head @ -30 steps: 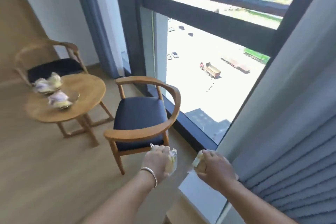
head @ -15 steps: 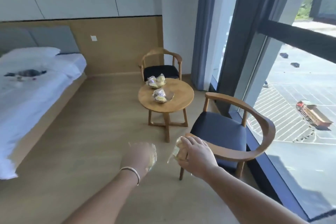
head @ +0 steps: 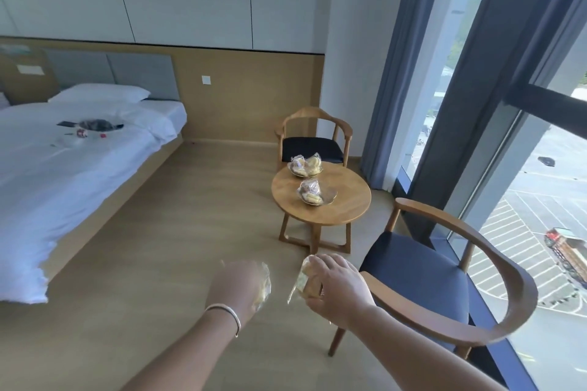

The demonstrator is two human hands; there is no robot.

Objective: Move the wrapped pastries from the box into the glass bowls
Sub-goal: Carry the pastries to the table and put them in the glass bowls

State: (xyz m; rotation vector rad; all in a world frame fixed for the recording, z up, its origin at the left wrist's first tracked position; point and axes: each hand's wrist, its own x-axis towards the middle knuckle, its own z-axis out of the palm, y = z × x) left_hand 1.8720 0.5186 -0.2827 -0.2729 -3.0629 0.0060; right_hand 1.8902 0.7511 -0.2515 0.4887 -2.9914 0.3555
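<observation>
**Two pastries in hand, bowls across the room**

Wood flooring runs from a white bed [head: 63, 168] on the left to tall windows on the right, and a small round table [head: 346, 209] stands between two dark-seated chairs. On it sit two glass bowls, the far bowl [head: 305, 170] and the near bowl [head: 328, 197], each already holding wrapped pastries. No box shows in view.

Low in the picture, well apart from the table, the left hand [head: 236, 287] curls round one pastry [head: 263, 287] in clear film, only its edge peeking past the fingers. The right hand [head: 336, 287] pinches a second pastry [head: 305, 281] from above, thumb beneath, the wrapper's loose end hanging to the left.

These look light and soft, likely to crush or crumble under a hard squeeze. The film is probably slick and crinkly, so a grip on the loose end alone could slip. Better to cradle the body of each with gentle pressure, then lower it onto the pile instead of dropping, since the glass bowls are shallow and a stacked pastry could slide off.
</observation>
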